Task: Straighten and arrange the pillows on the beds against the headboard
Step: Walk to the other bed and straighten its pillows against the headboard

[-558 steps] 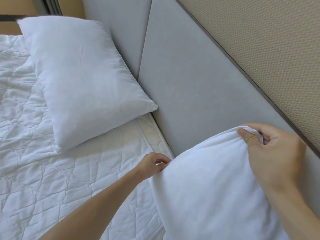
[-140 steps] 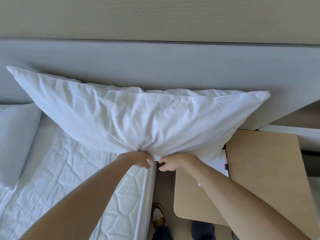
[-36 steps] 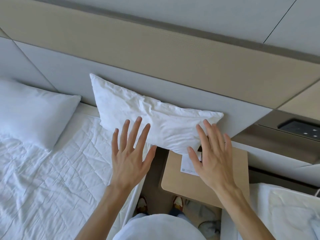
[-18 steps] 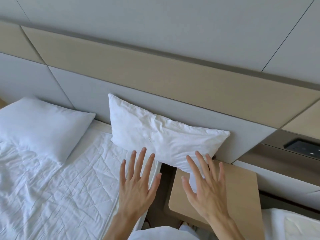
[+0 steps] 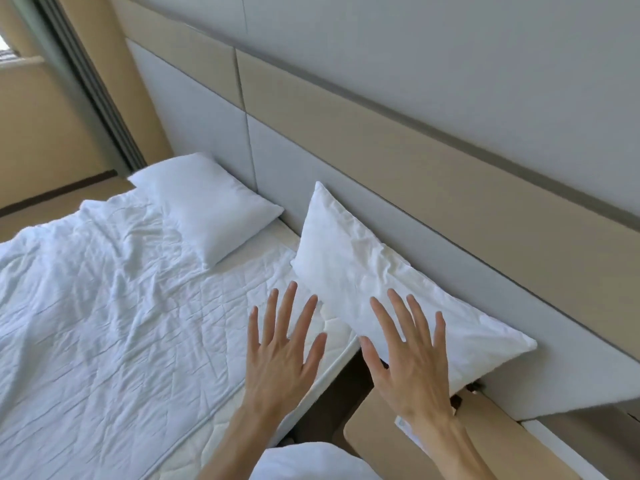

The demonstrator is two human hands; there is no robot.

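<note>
Both hands, left hand [image 5: 282, 355] and right hand [image 5: 412, 358], have withdrawn open-fingered from the near pillow [image 5: 374, 285], leaving it propped against the headboard [image 5: 433, 244].

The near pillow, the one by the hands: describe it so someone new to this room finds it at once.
Start at the grey headboard along the wall and follow it to the bed's near edge. The near pillow leans tilted against it, one corner overhanging the wooden nightstand. Unlike the far pillow, which lies flat and smooth, it is creased and propped up, just beyond the open right hand.

White pillows [image 5: 363, 271], grey headboard [image 5: 346, 188]
</note>
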